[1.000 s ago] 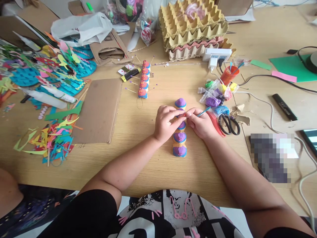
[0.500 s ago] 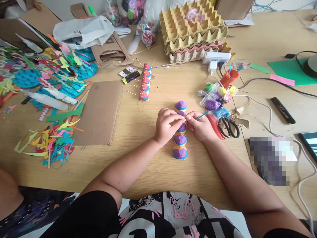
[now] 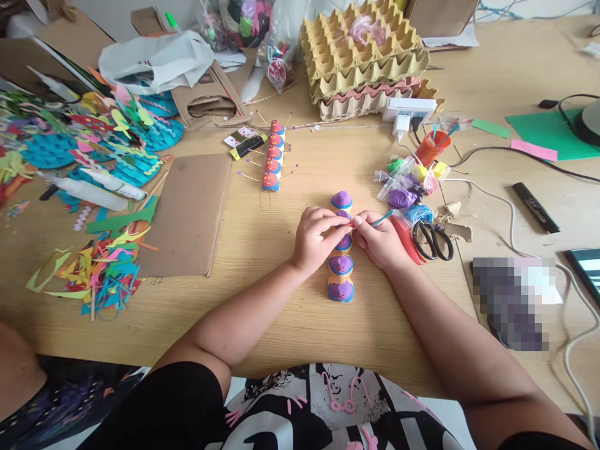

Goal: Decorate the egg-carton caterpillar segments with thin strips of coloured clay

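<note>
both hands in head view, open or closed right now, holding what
Left hand: closed, pinching a small red piece.
Right hand: closed, holding a thin blue stick.

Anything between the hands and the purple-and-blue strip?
Nothing visible blocks it. The left hand and right hand meet over the strip, a small red piece held between them; the scissors lie off to the right.

The strip [image 3: 340, 265] under the left fingers [image 3: 332, 222] was purple, blue and orange-yellow; the bit [image 3: 349, 225] in them, red; the stick [image 3: 384, 217] in the right fingers [image 3: 364, 225], blue. The tabletop [image 3: 262, 300] around them was wood-grained brown; the scissor handles [image 3: 427, 245] to their right, black.
</note>
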`<control>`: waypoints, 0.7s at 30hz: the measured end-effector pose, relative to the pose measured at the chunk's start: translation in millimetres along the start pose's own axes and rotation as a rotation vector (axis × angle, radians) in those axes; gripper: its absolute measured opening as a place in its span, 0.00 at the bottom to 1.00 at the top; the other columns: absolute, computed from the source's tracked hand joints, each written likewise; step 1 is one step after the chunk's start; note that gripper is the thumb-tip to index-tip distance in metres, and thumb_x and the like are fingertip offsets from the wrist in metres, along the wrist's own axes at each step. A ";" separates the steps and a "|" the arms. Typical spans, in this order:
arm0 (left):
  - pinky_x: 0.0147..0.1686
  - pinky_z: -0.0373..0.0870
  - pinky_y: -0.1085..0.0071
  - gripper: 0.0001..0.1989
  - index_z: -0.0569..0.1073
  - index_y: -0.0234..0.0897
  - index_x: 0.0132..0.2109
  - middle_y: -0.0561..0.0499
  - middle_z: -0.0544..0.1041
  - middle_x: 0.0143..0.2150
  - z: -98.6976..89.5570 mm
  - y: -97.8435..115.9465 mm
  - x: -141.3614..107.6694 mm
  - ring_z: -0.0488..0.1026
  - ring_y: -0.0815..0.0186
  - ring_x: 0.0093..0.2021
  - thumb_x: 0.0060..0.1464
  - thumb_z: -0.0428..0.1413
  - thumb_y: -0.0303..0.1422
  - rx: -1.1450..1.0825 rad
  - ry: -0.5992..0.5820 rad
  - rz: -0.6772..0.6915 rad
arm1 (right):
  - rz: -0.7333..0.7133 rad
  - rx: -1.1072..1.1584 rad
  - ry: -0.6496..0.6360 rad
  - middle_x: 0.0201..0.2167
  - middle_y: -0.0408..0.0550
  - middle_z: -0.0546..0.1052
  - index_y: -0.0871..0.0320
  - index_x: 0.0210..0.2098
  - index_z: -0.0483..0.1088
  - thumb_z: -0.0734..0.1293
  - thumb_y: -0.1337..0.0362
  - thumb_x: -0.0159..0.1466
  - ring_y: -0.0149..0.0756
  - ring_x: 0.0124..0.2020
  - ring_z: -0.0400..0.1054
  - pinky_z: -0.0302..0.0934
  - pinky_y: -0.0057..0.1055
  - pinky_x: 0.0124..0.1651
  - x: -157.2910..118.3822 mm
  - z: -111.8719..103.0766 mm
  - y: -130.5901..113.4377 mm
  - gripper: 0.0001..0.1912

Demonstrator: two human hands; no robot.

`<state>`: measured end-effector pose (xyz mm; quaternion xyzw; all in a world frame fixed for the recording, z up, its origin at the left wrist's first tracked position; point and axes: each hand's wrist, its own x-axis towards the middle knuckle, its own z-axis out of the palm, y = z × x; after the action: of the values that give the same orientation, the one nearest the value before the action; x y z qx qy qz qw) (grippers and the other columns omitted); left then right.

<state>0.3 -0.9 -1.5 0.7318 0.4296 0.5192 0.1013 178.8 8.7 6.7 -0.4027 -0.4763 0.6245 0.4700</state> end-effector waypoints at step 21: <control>0.54 0.78 0.63 0.11 0.86 0.44 0.48 0.48 0.85 0.43 0.8 -2.1 -0.9 0.81 0.64 0.49 0.71 0.60 0.41 -0.178 -0.062 -0.172 | 0.010 0.137 -0.042 0.24 0.41 0.77 0.55 0.30 0.74 0.80 0.42 0.57 0.26 0.20 0.54 0.47 0.29 0.27 1.1 0.1 -3.2 0.24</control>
<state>-0.2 0.0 -3.6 0.6960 0.4395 0.5221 0.2233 179.2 10.1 9.7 -0.3589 -0.4400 0.6663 0.4834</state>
